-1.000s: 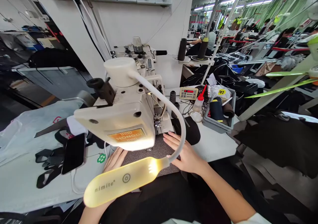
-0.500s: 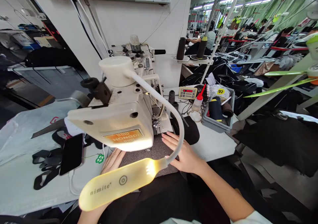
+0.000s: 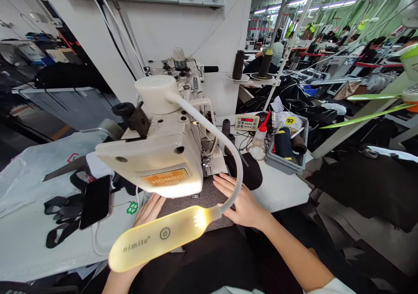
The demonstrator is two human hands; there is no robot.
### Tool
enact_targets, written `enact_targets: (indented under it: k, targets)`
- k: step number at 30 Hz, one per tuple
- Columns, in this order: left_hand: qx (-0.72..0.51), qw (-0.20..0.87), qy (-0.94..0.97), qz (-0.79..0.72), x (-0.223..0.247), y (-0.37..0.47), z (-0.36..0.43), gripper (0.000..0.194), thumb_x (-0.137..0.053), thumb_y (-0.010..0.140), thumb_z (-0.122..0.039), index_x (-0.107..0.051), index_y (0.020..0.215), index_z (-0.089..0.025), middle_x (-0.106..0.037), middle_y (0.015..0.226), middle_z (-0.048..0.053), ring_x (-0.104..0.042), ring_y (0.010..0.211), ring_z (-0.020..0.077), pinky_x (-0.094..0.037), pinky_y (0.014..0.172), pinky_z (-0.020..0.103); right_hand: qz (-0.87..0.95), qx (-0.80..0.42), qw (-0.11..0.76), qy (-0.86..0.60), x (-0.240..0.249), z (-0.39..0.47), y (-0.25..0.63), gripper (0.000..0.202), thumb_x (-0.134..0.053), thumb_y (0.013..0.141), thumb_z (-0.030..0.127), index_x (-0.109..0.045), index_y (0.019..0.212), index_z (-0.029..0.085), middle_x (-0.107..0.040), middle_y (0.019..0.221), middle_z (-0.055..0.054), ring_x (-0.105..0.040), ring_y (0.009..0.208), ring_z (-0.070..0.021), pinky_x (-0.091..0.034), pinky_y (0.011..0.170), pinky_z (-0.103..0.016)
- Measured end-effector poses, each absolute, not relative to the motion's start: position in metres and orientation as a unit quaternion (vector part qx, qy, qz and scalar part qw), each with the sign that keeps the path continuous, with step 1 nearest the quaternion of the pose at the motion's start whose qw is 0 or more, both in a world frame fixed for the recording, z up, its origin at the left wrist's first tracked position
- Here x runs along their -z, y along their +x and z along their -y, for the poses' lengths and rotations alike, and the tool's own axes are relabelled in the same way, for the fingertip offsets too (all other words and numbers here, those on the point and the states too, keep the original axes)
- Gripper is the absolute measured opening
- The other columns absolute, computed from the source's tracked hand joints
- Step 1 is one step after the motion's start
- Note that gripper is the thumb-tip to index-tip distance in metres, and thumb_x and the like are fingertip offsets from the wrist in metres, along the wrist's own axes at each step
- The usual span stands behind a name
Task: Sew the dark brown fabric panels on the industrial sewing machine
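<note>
Dark grey-brown fabric [image 3: 209,198] lies under the head of a white sewing machine [image 3: 163,155]. My right hand [image 3: 240,200] rests on the fabric's right side, fingers stretched forward and lying flat beside the needle area. On the left edge of the fabric my left hand [image 3: 150,209] lies with its fingers extended; the lamp and machine head hide part of it. A lit gooseneck lamp [image 3: 160,237], fixed on top of the machine, hangs across the view above my left wrist. The needle is hidden behind the machine head.
Left of the machine lie a phone [image 3: 95,202], black straps [image 3: 60,224] and a plastic bag [image 3: 29,168]. To the right stand an oil bottle [image 3: 259,135], a control panel [image 3: 247,121] and a grey tray [image 3: 287,163] of thread spools. Dark cloth [image 3: 362,185] hangs at far right.
The machine and lamp appear slightly further right in view, as does the phone. Both hands stay in nearly the same place on the fabric.
</note>
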State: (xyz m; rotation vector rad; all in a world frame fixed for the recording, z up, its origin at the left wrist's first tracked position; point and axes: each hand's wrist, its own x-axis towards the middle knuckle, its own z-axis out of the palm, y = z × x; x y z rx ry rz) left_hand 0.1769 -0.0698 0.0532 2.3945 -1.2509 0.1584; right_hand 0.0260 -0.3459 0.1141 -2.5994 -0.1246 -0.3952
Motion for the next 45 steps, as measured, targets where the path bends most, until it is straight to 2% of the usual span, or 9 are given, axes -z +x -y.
enact_targets:
  k: [6, 13, 19, 23, 26, 29, 35, 39, 45]
  targets:
    - [-0.07, 0.222, 0.857, 0.459, -0.061, 0.175, 0.075, 0.066, -0.043, 0.084, -0.034, -0.01, 0.142, -0.028, -0.022, 0.148, 0.005, -0.025, 0.133, 0.0278, -0.027, 0.108, 0.046, 0.053, 0.152, 0.248, -0.955, -0.114, 0.346, 0.026, 0.054, -0.049, 0.083, 0.03, -0.037, 0.134, 0.016, -0.039, 0.139, -0.007, -0.026, 0.132, -0.0234, -0.031, 0.106, -0.045]
    - [-0.045, 0.331, 0.849, 0.409, -0.079, 0.16, 0.088, 0.048, -0.038, 0.086, -0.031, -0.034, 0.134, -0.022, -0.038, 0.138, 0.008, -0.029, 0.131, 0.0254, -0.023, 0.109, 0.045, 0.042, 0.219, 0.269, -0.937, -0.105, 0.342, 0.023, 0.05, -0.045, 0.086, 0.032, -0.038, 0.133, 0.017, -0.038, 0.14, -0.009, -0.022, 0.134, -0.0248, -0.028, 0.106, -0.047]
    - [-0.31, 0.426, 0.819, 0.227, -0.054, 0.103, 0.056, 0.012, -0.044, 0.083, -0.024, -0.053, 0.089, -0.017, -0.056, 0.086, 0.007, -0.056, 0.089, 0.0207, -0.045, 0.083, 0.038, -0.036, 0.442, 0.329, -0.834, -0.09, 0.31, -0.032, 0.04, -0.047, 0.082, 0.018, -0.046, 0.121, 0.023, -0.048, 0.125, -0.011, -0.046, 0.116, -0.0279, -0.04, 0.096, -0.049]
    - [-0.075, 0.35, 0.858, 0.368, 0.005, 0.044, 0.044, 0.008, -0.045, 0.082, -0.023, -0.052, 0.08, -0.019, -0.056, 0.08, 0.005, -0.056, 0.08, 0.0174, -0.046, 0.074, 0.032, -0.11, 0.43, 0.39, -0.807, -0.051, 0.272, -0.073, 0.023, -0.045, 0.083, 0.015, -0.054, 0.103, 0.023, -0.057, 0.096, -0.009, -0.057, 0.09, -0.0234, -0.05, 0.077, -0.043]
    - [0.145, 0.181, 0.905, 0.356, 0.051, 0.013, 0.039, 0.045, -0.056, 0.074, -0.028, -0.047, 0.116, -0.015, -0.052, 0.118, 0.013, -0.048, 0.11, 0.0281, -0.041, 0.089, 0.041, -0.121, 0.3, 0.443, -0.836, -0.01, 0.242, -0.086, 0.016, -0.042, 0.085, 0.019, -0.055, 0.093, 0.021, -0.057, 0.088, -0.007, -0.059, 0.079, -0.0196, -0.052, 0.069, -0.035]
    - [0.229, 0.112, 0.921, 0.293, 0.08, 0.004, 0.032, 0.031, -0.043, 0.078, -0.015, -0.053, 0.108, -0.012, -0.056, 0.107, 0.014, -0.054, 0.101, 0.0283, -0.041, 0.084, 0.042, -0.144, 0.148, 0.451, -0.868, 0.027, 0.22, -0.095, 0.019, -0.042, 0.083, 0.02, -0.055, 0.096, 0.022, -0.057, 0.086, -0.005, -0.057, 0.064, -0.015, -0.052, 0.061, -0.03]
    - [0.265, 0.203, 0.885, 0.326, 0.052, 0.008, 0.027, 0.026, -0.025, 0.089, -0.019, -0.05, 0.083, -0.019, -0.054, 0.088, 0.004, -0.057, 0.075, 0.0133, -0.044, 0.069, 0.024, -0.145, -0.084, 0.404, -0.899, 0.047, 0.198, -0.104, 0.06, -0.063, 0.069, 0.023, -0.045, 0.126, 0.026, -0.058, 0.092, -0.004, -0.06, 0.075, -0.0212, -0.05, 0.07, -0.035]
    - [0.279, 0.312, 0.839, 0.347, 0.01, 0.0, 0.028, 0.027, -0.023, 0.092, -0.03, -0.047, 0.081, -0.021, -0.05, 0.083, 0.001, -0.053, 0.07, 0.0112, -0.043, 0.066, 0.022, -0.138, -0.064, 0.463, -0.873, 0.038, 0.196, -0.091, 0.022, -0.063, 0.073, 0.037, -0.064, 0.087, 0.02, -0.058, 0.076, -0.003, -0.058, 0.069, -0.0203, -0.049, 0.068, -0.036]
    - [0.251, 0.368, 0.829, 0.336, 0.006, -0.004, 0.029, 0.021, -0.034, 0.089, -0.034, -0.051, 0.087, -0.022, -0.052, 0.083, 0.002, -0.054, 0.077, 0.0149, -0.046, 0.073, 0.028, -0.206, 0.034, 0.531, -0.821, 0.005, 0.255, -0.112, 0.05, -0.039, 0.084, 0.056, -0.056, 0.059, 0.017, -0.05, 0.053, 0.001, -0.053, 0.048, -0.0136, -0.048, 0.042, -0.026]
